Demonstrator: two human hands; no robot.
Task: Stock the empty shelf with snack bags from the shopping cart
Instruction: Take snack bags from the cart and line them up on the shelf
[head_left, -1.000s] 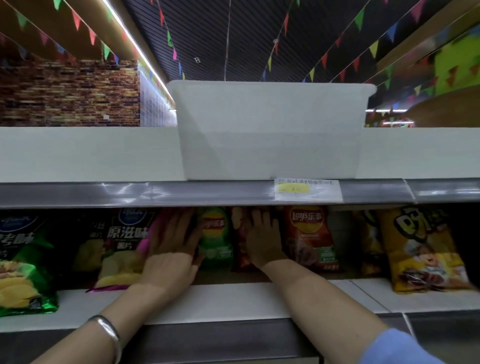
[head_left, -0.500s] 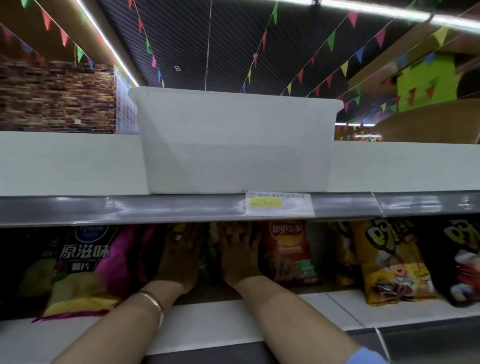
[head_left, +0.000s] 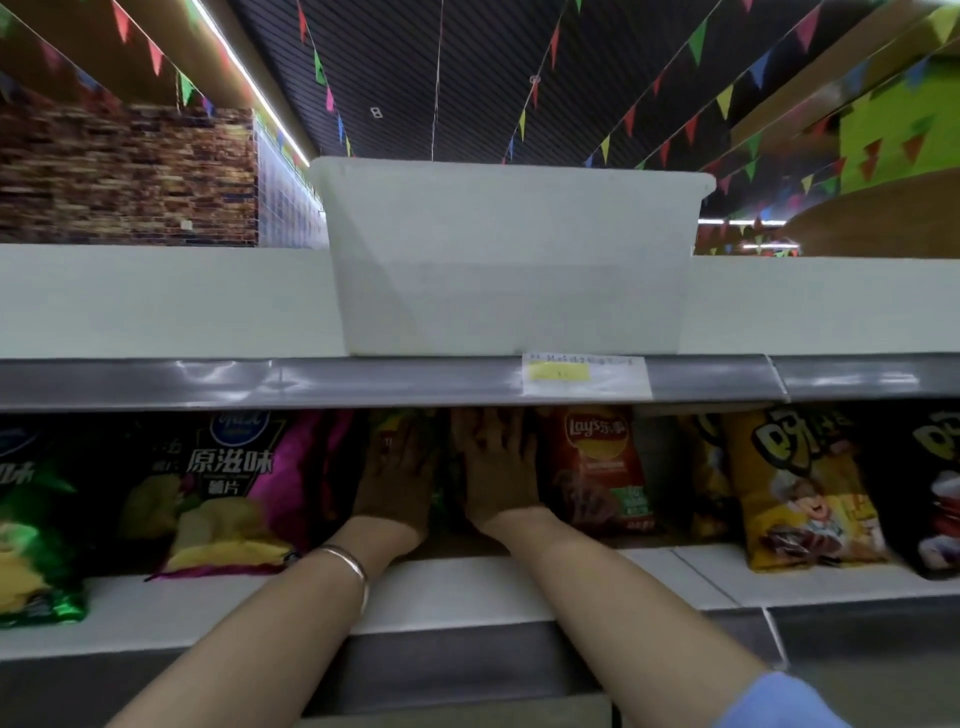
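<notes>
Both arms reach deep under the grey shelf edge (head_left: 363, 382) into the row of snack bags. The left hand (head_left: 395, 480) lies flat with straight fingers against a green bag (head_left: 441, 499) that stands in the dark gap between the two hands. The right hand (head_left: 498, 467) is flat too, fingers spread and pressing on the same spot. Neither hand seems to curl round anything, though the fingertips go up into shadow, so that part is hard to see. The green bag is mostly hidden and only a thin strip of it shows. Just to the left of the hands leans a pink bag (head_left: 306, 467), and just to the right stands a red chip bag (head_left: 597, 467). Further right is a yellow bag (head_left: 800, 483). All of them sit on the white shelf (head_left: 467, 587). A white tub (head_left: 509, 260) sits on the shelf above. The shopping cart cannot be seen. Bags like these are likely very light, puffy and soft, full of air, and their skin is smooth and slippery. The chips inside would break if squeezed hard. It looks best to push gently with flat palms on the wide front, or pinch the crimped top edge to lift one.
</notes>
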